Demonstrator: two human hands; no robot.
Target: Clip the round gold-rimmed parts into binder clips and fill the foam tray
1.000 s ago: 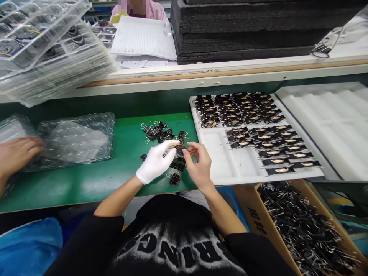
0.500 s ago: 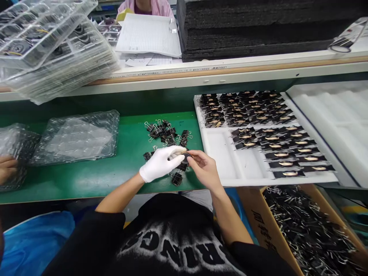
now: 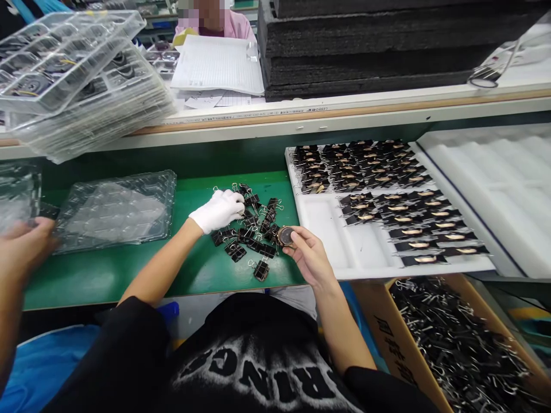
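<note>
My left hand [image 3: 221, 210], in a white glove, reaches into the left side of a loose pile of black binder clips [image 3: 260, 269] on the green bench. Its fingers are bent round a clip there, the tips partly hidden. My bare right hand [image 3: 310, 255] pinches a small round disc [image 3: 286, 236], dark-faced with a brass-coloured rim, between thumb and fingers at the pile's right edge. Right of this hand lies a white foam tray [image 3: 321, 221] bearing rows of binder clips, many clamped on pale copper-coloured pieces.
A clear plastic tray [image 3: 124, 212] lies on the left, beside a co-worker's hand [image 3: 26, 246] at another clear tray. Stacked trays [image 3: 86, 86] and black foam slabs [image 3: 365, 57] rest on the shelf. A carton [image 3: 387, 338] full of binder clips stands below right.
My left hand has let go of the disc and moved left and up to the clips. The right hand keeps the disc, its face now showing. The co-worker's hand has moved further into view.
</note>
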